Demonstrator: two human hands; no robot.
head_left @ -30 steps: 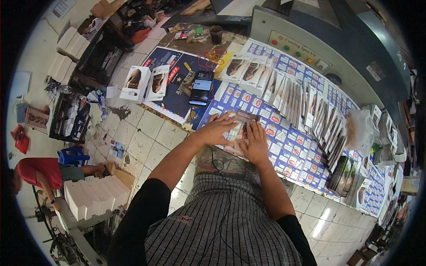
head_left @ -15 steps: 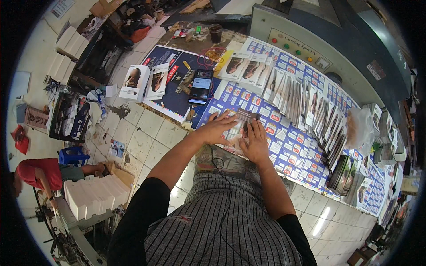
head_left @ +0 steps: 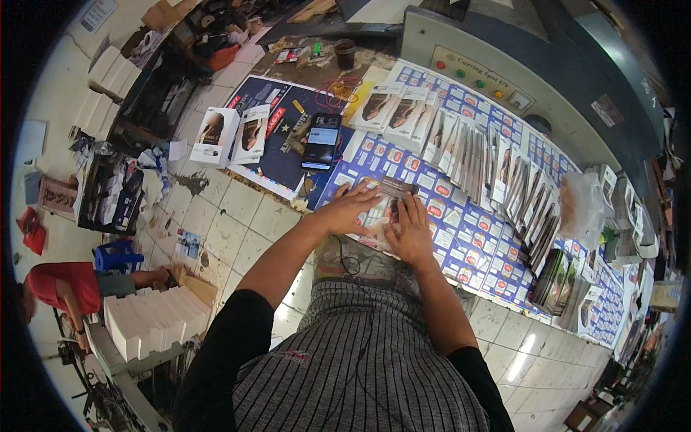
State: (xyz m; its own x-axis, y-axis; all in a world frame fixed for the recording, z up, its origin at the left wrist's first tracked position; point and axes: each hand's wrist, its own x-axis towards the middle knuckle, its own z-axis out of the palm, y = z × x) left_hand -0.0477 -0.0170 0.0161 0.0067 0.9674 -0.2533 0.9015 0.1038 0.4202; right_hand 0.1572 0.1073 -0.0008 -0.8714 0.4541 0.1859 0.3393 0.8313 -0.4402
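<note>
A thin book or booklet with a dark brown printed cover [head_left: 398,187] lies flat at the near edge of the table, partly hidden beneath my hands. My left hand [head_left: 351,210] rests across its left side, fingers spread. On its right side lies my right hand [head_left: 410,229], palm down, fingers stretched out. Neither hand grips anything. Beyond my left hand a black phone [head_left: 322,142] with a lit screen lies on a dark blue poster. Two small piles of white-covered books, one [head_left: 216,135] beside the other [head_left: 251,134], stand left of the phone.
White-covered books [head_left: 379,106] and a long leaning row of more books [head_left: 464,153] run rightward across blue printed sheets [head_left: 471,241]. A clear plastic bag [head_left: 584,209] sits at their far end. A grey machine [head_left: 461,50] borders the table. At lower left, a person in red [head_left: 72,286] is near white paper blocks [head_left: 155,322].
The whole view has shifted slightly. Both hands stay on the booklet in nearly the same place.
</note>
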